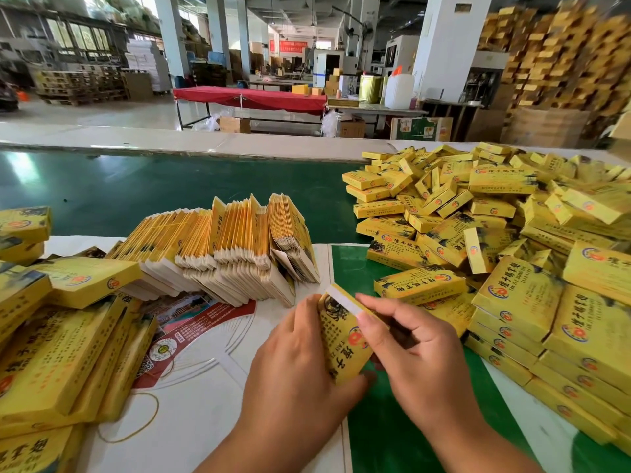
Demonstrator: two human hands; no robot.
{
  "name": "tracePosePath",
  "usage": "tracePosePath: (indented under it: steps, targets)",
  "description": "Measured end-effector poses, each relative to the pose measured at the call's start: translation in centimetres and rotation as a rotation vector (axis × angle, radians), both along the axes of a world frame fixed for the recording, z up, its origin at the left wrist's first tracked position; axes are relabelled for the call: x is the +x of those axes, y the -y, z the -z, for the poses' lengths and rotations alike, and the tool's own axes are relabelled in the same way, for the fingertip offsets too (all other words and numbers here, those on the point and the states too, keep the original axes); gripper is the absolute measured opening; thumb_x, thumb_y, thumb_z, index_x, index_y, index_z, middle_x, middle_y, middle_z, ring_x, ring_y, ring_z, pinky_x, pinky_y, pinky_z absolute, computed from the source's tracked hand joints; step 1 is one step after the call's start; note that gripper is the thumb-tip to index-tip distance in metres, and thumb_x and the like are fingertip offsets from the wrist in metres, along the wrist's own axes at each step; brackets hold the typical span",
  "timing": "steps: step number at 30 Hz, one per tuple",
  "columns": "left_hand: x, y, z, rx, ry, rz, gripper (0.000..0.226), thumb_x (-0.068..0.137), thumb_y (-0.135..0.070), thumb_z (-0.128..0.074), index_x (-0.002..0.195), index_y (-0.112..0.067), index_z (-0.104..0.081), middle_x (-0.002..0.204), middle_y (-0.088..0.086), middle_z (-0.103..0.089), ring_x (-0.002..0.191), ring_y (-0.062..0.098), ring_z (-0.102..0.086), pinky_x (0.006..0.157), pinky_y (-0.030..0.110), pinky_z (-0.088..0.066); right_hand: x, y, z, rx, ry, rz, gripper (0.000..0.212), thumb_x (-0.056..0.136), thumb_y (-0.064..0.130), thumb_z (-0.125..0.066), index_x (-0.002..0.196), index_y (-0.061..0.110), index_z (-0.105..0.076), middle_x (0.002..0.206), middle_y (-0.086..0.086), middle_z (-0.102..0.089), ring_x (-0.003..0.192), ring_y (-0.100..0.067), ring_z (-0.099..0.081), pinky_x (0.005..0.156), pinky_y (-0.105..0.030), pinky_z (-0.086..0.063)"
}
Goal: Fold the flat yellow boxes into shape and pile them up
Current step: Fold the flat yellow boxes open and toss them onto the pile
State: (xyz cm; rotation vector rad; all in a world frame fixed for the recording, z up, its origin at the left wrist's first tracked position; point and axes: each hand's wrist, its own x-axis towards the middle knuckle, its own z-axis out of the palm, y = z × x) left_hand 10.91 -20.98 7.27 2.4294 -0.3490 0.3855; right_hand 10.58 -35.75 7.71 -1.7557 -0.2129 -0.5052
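Observation:
A small yellow box (pixel 343 339) with black and red print is held upright just above the table, its white end flap showing at the top. My left hand (pixel 293 367) grips its left side and lower end. My right hand (pixel 406 339) holds the right side, with its fingers curled at the white flap. Behind them a row of flat unfolded yellow boxes (pixel 222 247) leans on edge. To the right lies a big heap of folded yellow boxes (pixel 478 213).
Larger yellow boxes (pixel 58 339) lie stacked at the left. A printed red leaflet (pixel 191 322) and a rubber band (pixel 136 428) lie on the white sheet. A green conveyor belt (pixel 153 189) runs behind the stacks. Beyond is a factory floor with a red-covered table (pixel 249 97).

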Motion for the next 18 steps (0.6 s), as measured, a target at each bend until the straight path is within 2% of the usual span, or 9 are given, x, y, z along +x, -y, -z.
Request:
tracePosePath:
  steps: [4,6,12,15,18]
  targets:
    - [0.3,-0.3,0.0,0.039,0.080,0.004,0.078,0.061,-0.063,-0.064,0.126,-0.042,-0.028,0.103,-0.025,-0.044,0.090,0.000,-0.044,0.067,0.009,-0.032,0.1,0.0,-0.5,-0.006,0.053,0.017,0.017,0.085,0.041,-0.063,0.094,0.033,-0.076,0.080,0.013,-0.076,0.071,-0.006,-0.071,0.056,-0.016,-0.054]
    - [0.3,-0.2,-0.2,0.052,0.088,0.015,0.077,0.060,-0.061,-0.065,0.126,-0.042,-0.030,0.103,-0.025,-0.044,0.089,-0.001,-0.044,0.067,0.006,-0.032,0.2,0.3,-0.6,0.005,0.067,0.041,0.012,0.086,0.037,-0.065,0.087,0.035,-0.077,0.077,0.012,-0.075,0.069,-0.005,-0.070,0.056,-0.015,-0.053]
    - [0.2,-0.3,-0.4,0.053,0.080,0.050,0.077,0.059,-0.060,-0.067,0.125,-0.044,-0.030,0.102,-0.028,-0.042,0.089,-0.003,-0.039,0.068,0.006,-0.034,0.3,0.8,-0.6,0.085,0.048,0.077,0.013,0.085,0.031,-0.064,0.085,0.030,-0.077,0.068,0.003,-0.073,0.058,-0.006,-0.066,0.049,-0.018,-0.051]
    - [0.1,-0.2,-0.4,0.077,0.078,0.052,0.080,0.060,-0.059,-0.065,0.131,-0.041,-0.032,0.106,-0.026,-0.044,0.092,-0.003,-0.041,0.072,0.010,-0.035,0.4,1.0,-0.7,0.022,0.060,0.114,0.012,0.084,0.032,-0.064,0.085,0.030,-0.076,0.068,0.006,-0.073,0.059,-0.007,-0.067,0.049,-0.022,-0.054]
    - [0.1,-0.1,-0.3,0.108,0.065,0.036,0.082,0.061,-0.058,-0.063,0.134,-0.037,-0.031,0.110,-0.023,-0.046,0.095,0.001,-0.044,0.078,0.015,-0.036,0.3,1.0,-0.7,-0.102,0.074,0.146,0.017,0.085,0.035,-0.064,0.079,0.026,-0.077,0.068,0.008,-0.073,0.061,-0.010,-0.068,0.049,-0.032,-0.055]
